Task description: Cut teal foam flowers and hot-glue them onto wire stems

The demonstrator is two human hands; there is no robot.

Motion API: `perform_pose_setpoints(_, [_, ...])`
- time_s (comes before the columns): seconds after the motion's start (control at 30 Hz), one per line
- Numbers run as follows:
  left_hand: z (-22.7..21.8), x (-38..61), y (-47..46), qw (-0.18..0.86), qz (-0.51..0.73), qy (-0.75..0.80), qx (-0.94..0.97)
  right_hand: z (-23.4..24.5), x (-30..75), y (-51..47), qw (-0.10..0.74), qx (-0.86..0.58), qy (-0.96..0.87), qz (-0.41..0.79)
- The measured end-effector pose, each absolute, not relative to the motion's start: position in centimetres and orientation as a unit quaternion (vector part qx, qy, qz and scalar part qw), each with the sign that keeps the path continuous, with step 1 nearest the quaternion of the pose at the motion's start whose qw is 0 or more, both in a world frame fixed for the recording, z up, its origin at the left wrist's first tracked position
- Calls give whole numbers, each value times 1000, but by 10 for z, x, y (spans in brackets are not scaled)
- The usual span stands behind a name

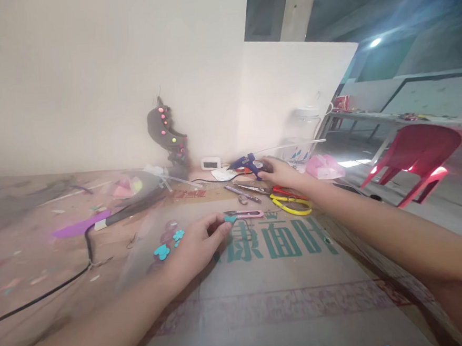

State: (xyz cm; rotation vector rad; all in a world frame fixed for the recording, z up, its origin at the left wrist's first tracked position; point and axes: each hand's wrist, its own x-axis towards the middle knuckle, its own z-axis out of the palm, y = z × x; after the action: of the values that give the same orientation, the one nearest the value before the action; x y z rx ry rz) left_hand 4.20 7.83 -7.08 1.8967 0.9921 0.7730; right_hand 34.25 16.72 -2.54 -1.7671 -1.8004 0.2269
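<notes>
At the back of the work board, my right hand (pixel 281 172) is closed round the handle of a blue hot glue gun (pixel 247 162), with a long white glue stick (pixel 288 146) out of its rear. My left hand (pixel 202 239) pinches a small teal piece (pixel 230 218) above the clear-covered board (pixel 262 276). Just beyond those fingertips lie pink thread snips (pixel 253 213). Teal flower and heart cutouts (pixel 162 251) rest left of my left hand. Yellow-handled scissors (pixel 292 205) lie below my right wrist, beside a purple pen (pixel 242 193).
A dark crescent ornament with coloured balls (pixel 160 126) hangs on the wall. A small white digital clock (pixel 211 163), a clear jar (pixel 305 131) and a pink plastic bag (pixel 324 165) stand behind. A purple strip and black cable (pixel 89 246) lie left. A red chair (pixel 423 154) is at right.
</notes>
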Motion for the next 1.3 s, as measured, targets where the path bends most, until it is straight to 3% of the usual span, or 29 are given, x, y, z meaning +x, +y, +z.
perform_pose_setpoints(0.5, [-69, 43, 77, 452, 301, 409, 734, -37, 318, 222, 224, -745, -617, 119])
perform_pose_setpoints(0.77, [-73, 42, 77, 444, 323, 400, 734, -6, 311, 157, 302, -694, -646, 102])
perform_pose_setpoints(0.93, [-67, 42, 74, 445, 332, 411, 723, -13, 300, 98, 385, -573, -708, 147])
perform_pose_setpoints(1.3, [-63, 41, 70, 407, 333, 433, 732, -52, 296, 30, 390, -533, -730, 176])
